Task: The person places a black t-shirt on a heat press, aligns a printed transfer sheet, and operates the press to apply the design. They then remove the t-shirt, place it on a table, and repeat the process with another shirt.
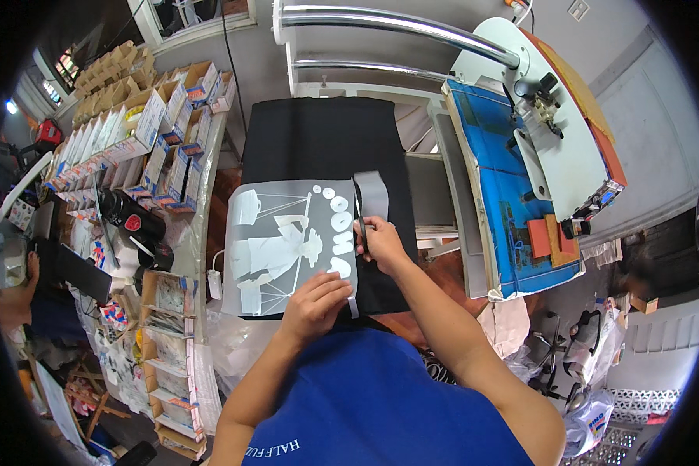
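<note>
A translucent film sheet (275, 217) with a white printed figure and rounded letter shapes lies over black cloth (318, 140). My right hand (380, 239) is closed round a pair of dark scissors (359, 208), whose blades point away from me along the sheet's right side. Beyond and right of the blades, a partly cut strip of film (373, 194) curls up. At the near right corner of the sheet, my left hand (318, 301) grips the film with bent fingers; its thumb is hidden. A narrow end of film hangs beside its fingertips.
Right of the cloth stands a heat press with a blue-covered bed (505, 194) and a white swing head (555, 147). Chrome bars (396, 23) cross at the back. On the left, a table holds cardboard boxes (198, 81) and a black bottle-like object (132, 217). Another person's arm (23, 287) shows far left.
</note>
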Motion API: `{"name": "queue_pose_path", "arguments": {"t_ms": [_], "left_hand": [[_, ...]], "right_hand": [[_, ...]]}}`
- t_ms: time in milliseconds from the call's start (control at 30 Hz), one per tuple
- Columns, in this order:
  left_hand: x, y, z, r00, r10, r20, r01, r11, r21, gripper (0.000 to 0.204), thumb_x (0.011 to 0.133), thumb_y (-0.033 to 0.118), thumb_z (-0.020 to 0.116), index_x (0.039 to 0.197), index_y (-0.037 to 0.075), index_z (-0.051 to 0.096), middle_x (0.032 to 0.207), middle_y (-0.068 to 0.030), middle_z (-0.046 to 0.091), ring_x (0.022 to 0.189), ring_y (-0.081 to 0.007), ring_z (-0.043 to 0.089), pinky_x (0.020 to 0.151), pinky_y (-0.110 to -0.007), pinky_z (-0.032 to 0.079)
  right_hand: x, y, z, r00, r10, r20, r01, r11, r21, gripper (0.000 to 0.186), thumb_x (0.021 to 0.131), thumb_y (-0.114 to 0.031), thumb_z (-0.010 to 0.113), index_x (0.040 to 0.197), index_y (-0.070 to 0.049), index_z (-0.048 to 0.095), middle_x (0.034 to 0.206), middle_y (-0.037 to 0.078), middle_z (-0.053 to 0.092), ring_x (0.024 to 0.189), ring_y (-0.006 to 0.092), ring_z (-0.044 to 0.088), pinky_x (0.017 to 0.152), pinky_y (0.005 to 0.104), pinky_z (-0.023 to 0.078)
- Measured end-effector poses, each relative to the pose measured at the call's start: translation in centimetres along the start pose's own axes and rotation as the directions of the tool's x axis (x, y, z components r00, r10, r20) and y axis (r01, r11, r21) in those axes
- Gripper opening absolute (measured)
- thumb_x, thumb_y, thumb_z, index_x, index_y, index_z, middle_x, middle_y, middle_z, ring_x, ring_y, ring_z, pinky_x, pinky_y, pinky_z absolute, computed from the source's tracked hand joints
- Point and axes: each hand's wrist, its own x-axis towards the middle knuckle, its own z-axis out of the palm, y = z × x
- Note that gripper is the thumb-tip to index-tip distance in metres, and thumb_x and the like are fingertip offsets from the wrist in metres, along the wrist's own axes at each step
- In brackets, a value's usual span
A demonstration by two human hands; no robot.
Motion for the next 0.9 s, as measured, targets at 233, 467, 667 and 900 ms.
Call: {"name": "queue_pose_path", "arguments": {"t_ms": [233, 467, 667, 900], "left_hand": [[2.4, -10.4, 0.1, 0.924, -0.379, -0.049, 0.355, 0.803, 0.480, 0.077, 0.093, 0.053, 0.058, 0.148, 0.002, 0.042, 0.159, -0.0236, 0.031, 0.149, -0.0400, 0.023, 0.121, -0.060, 0.008], [11.3, -4.8, 4.8, 0.946, -0.043, 0.320, -0.088, 0.919, 0.384, 0.078, 0.080, 0.057, 0.071, 0.140, 0.010, 0.053, 0.154, -0.0172, 0.041, 0.149, -0.0402, 0.027, 0.115, -0.073, 0.004], [0.2, 0.0, 7.6, 0.969, 0.177, 0.174, -0.168, 0.984, -0.064, 0.023, 0.076, 0.009, 0.071, 0.099, 0.012, 0.072, 0.091, -0.0049, 0.070, 0.094, -0.0251, 0.066, 0.107, -0.042, 0.046], [-24.5, -5.6, 2.6, 0.014, -0.982, -0.189, 0.492, 0.171, -0.854, 0.030, 0.094, 0.032, 0.071, 0.090, 0.003, 0.070, 0.072, -0.0046, 0.064, 0.055, -0.0095, 0.056, 0.050, -0.027, 0.046]], "right_hand": [[-4.0, 1.0, -0.8, 0.994, -0.085, 0.064, 0.072, 0.981, 0.181, 0.038, 0.100, -0.022, 0.063, 0.130, 0.000, 0.054, 0.079, 0.004, 0.061, 0.059, 0.0118, 0.060, 0.043, 0.0251, 0.043], [-13.4, -1.3, -5.7, 0.953, -0.033, 0.300, -0.098, 0.906, 0.412, 0.041, 0.098, -0.024, 0.066, 0.133, -0.006, 0.054, 0.082, 0.006, 0.063, 0.063, 0.0129, 0.064, 0.044, 0.0246, 0.046], [-9.1, -4.7, -5.7, 0.933, -0.344, 0.101, 0.353, 0.932, -0.084, 0.043, 0.096, -0.005, 0.062, 0.137, -0.004, 0.051, 0.092, 0.007, 0.068, 0.073, 0.0143, 0.068, 0.058, 0.0263, 0.054], [-1.3, -4.8, -1.9, 0.676, -0.703, 0.219, 0.694, 0.508, -0.510, 0.062, 0.078, -0.007, 0.082, 0.133, -0.003, 0.054, 0.110, 0.008, 0.066, 0.105, 0.0177, 0.063, 0.094, 0.0347, 0.048]]}}
